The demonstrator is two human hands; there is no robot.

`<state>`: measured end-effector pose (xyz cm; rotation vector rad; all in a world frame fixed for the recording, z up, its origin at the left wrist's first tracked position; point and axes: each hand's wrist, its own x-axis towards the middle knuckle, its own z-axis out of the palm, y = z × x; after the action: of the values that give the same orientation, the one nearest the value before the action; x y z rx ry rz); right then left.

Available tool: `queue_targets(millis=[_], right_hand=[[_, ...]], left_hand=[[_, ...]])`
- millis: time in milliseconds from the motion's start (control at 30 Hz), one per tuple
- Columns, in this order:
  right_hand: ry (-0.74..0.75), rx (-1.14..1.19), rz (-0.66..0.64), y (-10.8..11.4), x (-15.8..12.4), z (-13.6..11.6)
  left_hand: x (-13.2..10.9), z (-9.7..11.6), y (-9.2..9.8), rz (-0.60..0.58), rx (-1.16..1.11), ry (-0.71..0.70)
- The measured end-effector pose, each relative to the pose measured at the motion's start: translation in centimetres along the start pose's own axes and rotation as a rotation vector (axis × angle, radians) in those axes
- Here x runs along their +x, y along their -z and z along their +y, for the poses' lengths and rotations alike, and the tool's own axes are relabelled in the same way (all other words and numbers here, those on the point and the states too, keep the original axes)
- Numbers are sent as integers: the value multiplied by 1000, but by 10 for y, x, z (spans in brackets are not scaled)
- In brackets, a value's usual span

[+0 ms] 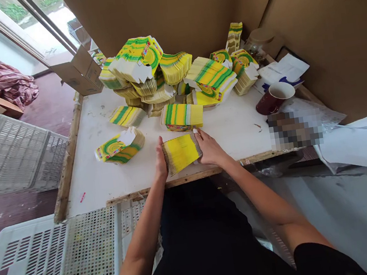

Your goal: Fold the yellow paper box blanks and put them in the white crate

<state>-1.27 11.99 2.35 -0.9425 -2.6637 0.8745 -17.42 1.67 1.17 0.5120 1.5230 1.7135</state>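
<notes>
Between my two hands is a stack of yellow printed cards [182,152], its layered edges facing me near the table's front edge. My left hand [161,159] presses along the stack's left end. At the right end, my right hand [209,147] grips it, with something white on one fingertip. Just beyond lies another stack with yellow, green and white stripes [182,116]. To the left, a stack with a round yellow-green print [119,145] rests on the table, and a smaller striped stack [127,116] sits behind it.
A large heap of similar stacks [138,62] fills the table's back, against brown cardboard [166,12]. A dark red mug [274,98] and clear plastic wrap [316,112] are at the right. White plastic crates [90,248] stand below and left of the table [90,182].
</notes>
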Motion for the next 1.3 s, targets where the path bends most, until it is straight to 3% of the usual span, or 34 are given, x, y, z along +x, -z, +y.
queue_targets(millis=[233, 367, 467, 633, 700, 800, 1000, 1300], right_hand=[[25, 15, -21, 1, 2, 3], [-33, -51, -39, 4, 1, -4], [-98, -110, -53, 8, 1, -13], [-134, -153, -98, 14, 2, -22], [-133, -158, -100, 14, 2, -22], [-105, -130, -87, 12, 3, -16], [46, -43, -52, 7, 2, -2], [-12, -95, -30, 2, 5, -4]], left_hand=[[2, -2, -1, 20, 33, -9], [6, -8, 6, -8, 115, -36], [8, -10, 24, -156, 249, -88], [5, 3, 57, -569, 616, -289], [3, 8, 61, -611, 743, -345], [2, 10, 60, -536, 773, -335], [1, 1, 51, -387, 460, -141], [-7, 0, 28, -222, 353, -149]])
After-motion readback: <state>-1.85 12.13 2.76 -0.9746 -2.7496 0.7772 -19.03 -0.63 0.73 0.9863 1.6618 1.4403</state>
